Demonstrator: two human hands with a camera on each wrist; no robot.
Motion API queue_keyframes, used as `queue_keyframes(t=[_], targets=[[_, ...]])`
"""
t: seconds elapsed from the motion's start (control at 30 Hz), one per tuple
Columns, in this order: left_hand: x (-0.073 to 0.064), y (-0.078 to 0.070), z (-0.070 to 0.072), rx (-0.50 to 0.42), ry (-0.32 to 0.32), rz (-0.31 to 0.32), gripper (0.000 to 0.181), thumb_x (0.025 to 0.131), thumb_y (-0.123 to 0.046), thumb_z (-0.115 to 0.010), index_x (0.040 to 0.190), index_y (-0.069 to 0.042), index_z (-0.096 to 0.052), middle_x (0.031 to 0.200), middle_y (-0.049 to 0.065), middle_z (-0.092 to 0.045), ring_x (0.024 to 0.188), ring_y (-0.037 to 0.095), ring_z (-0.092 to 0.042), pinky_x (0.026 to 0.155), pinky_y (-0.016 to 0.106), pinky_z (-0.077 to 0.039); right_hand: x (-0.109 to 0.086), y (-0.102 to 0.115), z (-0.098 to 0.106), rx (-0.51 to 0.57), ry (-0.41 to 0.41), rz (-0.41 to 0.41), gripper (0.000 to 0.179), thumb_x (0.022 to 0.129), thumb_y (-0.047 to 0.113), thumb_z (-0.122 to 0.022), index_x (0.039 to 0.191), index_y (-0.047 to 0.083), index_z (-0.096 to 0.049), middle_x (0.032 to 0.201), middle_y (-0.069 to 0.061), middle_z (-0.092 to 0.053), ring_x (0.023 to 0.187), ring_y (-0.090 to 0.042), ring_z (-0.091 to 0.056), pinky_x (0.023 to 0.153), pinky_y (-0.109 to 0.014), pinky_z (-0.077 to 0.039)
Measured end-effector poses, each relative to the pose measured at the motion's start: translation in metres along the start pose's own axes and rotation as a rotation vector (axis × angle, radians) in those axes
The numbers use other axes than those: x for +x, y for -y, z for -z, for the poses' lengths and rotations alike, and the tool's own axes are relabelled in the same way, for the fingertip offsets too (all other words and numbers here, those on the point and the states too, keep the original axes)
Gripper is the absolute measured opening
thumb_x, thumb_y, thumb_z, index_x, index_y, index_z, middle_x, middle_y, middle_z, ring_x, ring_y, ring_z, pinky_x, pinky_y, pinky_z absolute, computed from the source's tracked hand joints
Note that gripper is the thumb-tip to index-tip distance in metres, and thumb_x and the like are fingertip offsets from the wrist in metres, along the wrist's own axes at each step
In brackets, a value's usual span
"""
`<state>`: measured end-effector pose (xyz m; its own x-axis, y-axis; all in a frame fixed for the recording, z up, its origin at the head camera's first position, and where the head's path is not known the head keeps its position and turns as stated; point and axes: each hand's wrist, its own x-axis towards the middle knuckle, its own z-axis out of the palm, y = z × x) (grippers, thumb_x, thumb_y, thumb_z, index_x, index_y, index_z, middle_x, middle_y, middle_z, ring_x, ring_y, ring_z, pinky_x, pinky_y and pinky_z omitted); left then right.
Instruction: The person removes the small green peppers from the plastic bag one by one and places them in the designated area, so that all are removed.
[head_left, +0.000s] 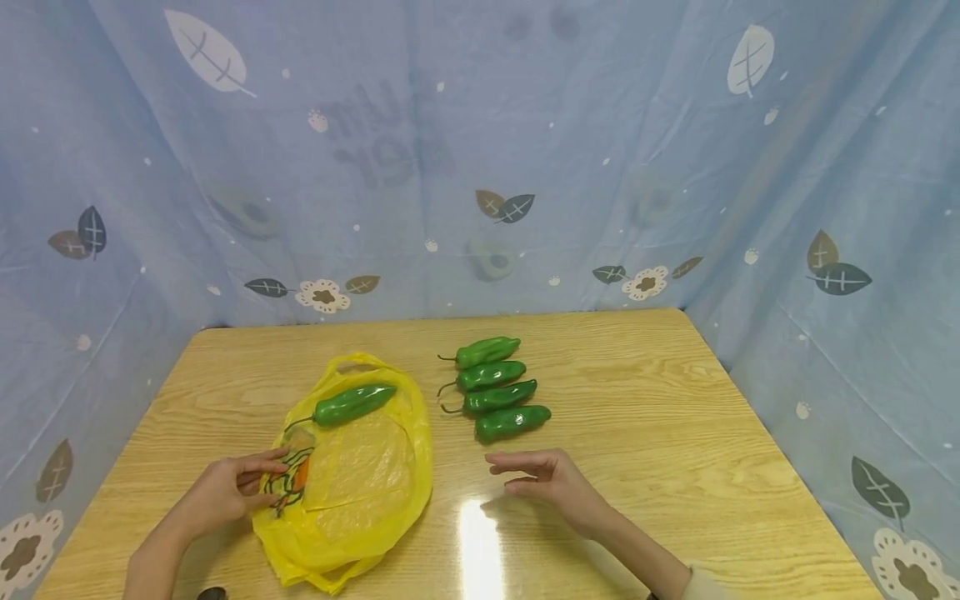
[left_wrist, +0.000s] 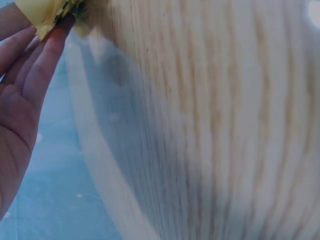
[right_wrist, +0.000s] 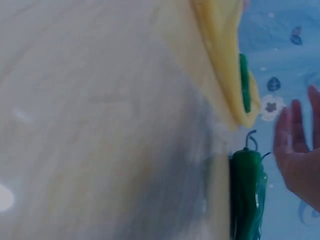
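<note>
A yellow plastic bag lies flattened on the left part of the table, with one green pepper on its upper part. At the bag's left edge, near an orange and black print, my left hand pinches the plastic; the left wrist view shows the gathered yellow film between thumb and fingers. Several green peppers lie in a stacked row to the right of the bag, most stems pointing left. Just below the nearest of these, my right hand hovers with loosely extended fingers and holds nothing.
The wooden table is bordered by a blue patterned curtain at the back and both sides. A small dark object shows at the bottom edge, near the left forearm. Light glares off the table's front.
</note>
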<state>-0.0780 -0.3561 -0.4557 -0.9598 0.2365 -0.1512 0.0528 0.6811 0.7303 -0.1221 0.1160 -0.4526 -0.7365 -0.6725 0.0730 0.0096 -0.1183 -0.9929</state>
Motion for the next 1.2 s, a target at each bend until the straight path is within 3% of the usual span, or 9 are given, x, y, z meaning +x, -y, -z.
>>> queue_keyframes(t=[0.23,0.6,0.9,1.2], targets=[[0.000,0.000,0.000,-0.008,-0.008,0.023,0.041,0.076,-0.017,-0.081,0.112,-0.001,-0.069,0.137,0.025,-0.049,0.118,0.043,-0.051,0.089,0.038,-0.055,0.021,0.004,-0.001,-0.005,0.003,-0.064,0.042,0.090,0.003,-0.064,0.131,-0.004,-0.056,0.140,-0.023,-0.047,0.119,-0.018,-0.055,0.096,-0.037,-0.053],[0.001,0.002,0.000,-0.004,0.003,0.002,0.041,0.077,-0.018,-0.080,0.112,-0.001,-0.069,0.137,0.026,-0.049,0.116,0.039,-0.053,0.089,0.037,-0.055,0.053,0.002,-0.008,-0.030,0.019,-0.047,0.039,0.091,0.000,-0.063,0.129,-0.004,-0.057,0.137,-0.016,-0.053,0.121,-0.027,-0.054,0.096,-0.036,-0.052],[0.000,-0.001,-0.002,-0.039,0.009,0.012,0.041,0.078,-0.016,-0.079,0.114,0.000,-0.068,0.138,0.027,-0.047,0.118,0.044,-0.049,0.089,0.038,-0.055,0.093,0.002,-0.008,-0.069,0.061,-0.082,0.041,0.091,-0.002,-0.062,0.131,-0.002,-0.057,0.136,-0.017,-0.053,0.123,-0.032,-0.052,0.096,-0.036,-0.052],[0.000,-0.001,-0.001,-0.004,-0.003,-0.002,0.040,0.078,-0.018,-0.080,0.113,-0.002,-0.069,0.138,0.025,-0.048,0.117,0.042,-0.051,0.090,0.037,-0.055,0.134,0.007,-0.010,-0.092,0.105,-0.059,0.041,0.091,0.001,-0.063,0.132,-0.001,-0.057,0.136,-0.017,-0.054,0.123,-0.032,-0.052,0.097,-0.036,-0.052]])
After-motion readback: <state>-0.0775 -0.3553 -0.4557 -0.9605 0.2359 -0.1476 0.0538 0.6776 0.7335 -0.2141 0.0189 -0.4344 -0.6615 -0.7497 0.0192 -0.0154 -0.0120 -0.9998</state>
